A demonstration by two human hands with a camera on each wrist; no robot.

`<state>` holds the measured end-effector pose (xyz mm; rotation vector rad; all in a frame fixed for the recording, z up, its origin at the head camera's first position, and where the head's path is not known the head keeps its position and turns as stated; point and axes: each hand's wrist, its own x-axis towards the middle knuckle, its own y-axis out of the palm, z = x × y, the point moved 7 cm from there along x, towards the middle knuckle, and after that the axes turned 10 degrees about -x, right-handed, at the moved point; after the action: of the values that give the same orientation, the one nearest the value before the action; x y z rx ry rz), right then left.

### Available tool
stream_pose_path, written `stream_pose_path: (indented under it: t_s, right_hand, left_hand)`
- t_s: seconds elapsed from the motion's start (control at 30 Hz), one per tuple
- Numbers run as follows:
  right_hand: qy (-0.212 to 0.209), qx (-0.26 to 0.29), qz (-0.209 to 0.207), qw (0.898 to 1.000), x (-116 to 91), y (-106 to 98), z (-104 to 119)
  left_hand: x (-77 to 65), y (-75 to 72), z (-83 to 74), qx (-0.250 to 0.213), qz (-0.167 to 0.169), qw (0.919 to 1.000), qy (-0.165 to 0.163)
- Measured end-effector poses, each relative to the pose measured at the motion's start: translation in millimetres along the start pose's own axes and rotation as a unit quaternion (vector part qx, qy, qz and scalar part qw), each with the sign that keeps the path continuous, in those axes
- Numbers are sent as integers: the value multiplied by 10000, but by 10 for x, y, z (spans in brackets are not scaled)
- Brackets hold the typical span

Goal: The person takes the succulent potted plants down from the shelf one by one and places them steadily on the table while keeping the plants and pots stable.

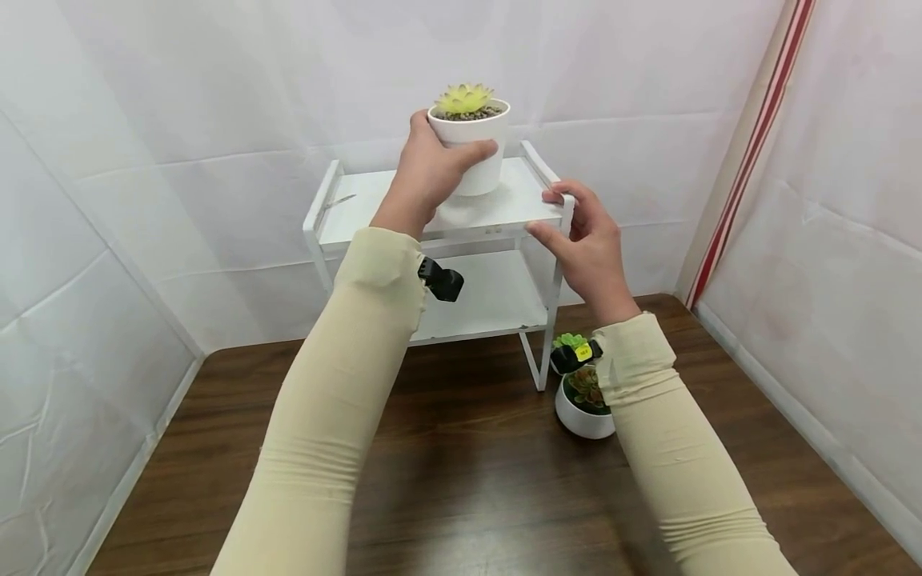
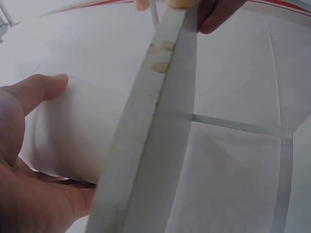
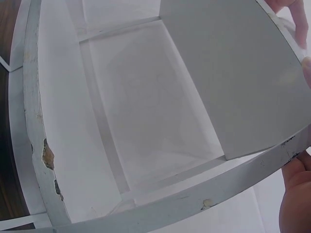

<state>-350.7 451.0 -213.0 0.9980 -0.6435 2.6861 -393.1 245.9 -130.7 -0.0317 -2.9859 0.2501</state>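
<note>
In the head view my left hand [image 1: 432, 164] grips a white plant pot [image 1: 481, 164] with a yellow-green succulent [image 1: 464, 98] set in pebbles. The pot is upright, its base close over the top shelf of a white two-tier rack [image 1: 374, 188]. In the left wrist view the left thumb and fingers wrap the pot [image 2: 73, 126] beside the shelf edge [image 2: 141, 116]. My right hand [image 1: 587, 240] holds the rack's front right corner, thumb at the shelf's front edge and fingers over the side rail. The right wrist view has the rack's underside [image 3: 233, 73] and part of that hand [image 3: 299, 194].
A white bowl pot [image 1: 585, 420] with a reddish-green succulent stands on the brown wooden table [image 1: 461, 496], right of the rack. Behind it is a bright green plant [image 1: 569, 340], partly covered by the right wrist camera. White curtains [image 1: 238, 104] enclose the back and sides.
</note>
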Motion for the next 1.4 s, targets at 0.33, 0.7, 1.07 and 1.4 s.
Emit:
stream_pose_path:
  t_s: [0.33, 0.7, 1.07, 1.4]
  right_hand:
    - [12, -42, 58, 10000, -58, -51, 191]
    - [-68, -52, 53, 9999, -28, -48, 196]
    - [-60, -11, 38, 10000, -7, -61, 193]
    - [-57, -96, 4, 9999, 51, -39, 13]
  left_hand:
    - [-130, -49, -89, -27, 20, 9998, 216]
    - [-243, -102, -162, -270, 160, 9982, 501]
    - [-365, -151, -274, -370, 231, 9960, 783]
    - [-440, -218, -249, -400, 270, 9958, 773]
